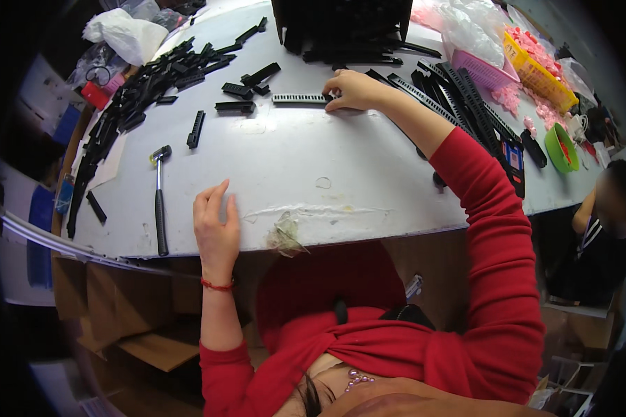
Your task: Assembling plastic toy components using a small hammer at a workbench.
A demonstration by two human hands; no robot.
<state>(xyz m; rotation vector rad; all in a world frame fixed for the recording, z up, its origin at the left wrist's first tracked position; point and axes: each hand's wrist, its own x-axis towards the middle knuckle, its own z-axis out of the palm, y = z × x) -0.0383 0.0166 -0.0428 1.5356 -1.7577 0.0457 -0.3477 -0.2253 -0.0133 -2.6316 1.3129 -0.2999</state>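
My right hand (357, 90) is stretched out to the far middle of the table. Its fingers close round the right end of a slotted black plastic strip (298, 99), which lies flat with pale showing through its slots. My left hand (216, 219) rests near the table's front edge, holding nothing, fingers apart. Left of it lies a small hammer (160, 201) with a black grip. Short black plastic pieces (235, 107) sit just beyond the strip's left end. Longer slotted black strips (459, 97) are heaped to the right, partly behind my right forearm.
Many black pieces (129, 97) are piled along the left side. At the back stands a dark box (341, 24). Pink and yellow baskets (525, 61) and a green bowl (558, 147) occupy the right. A clear plastic scrap (285, 235) lies at the front edge. Another person (598, 229) sits at right.
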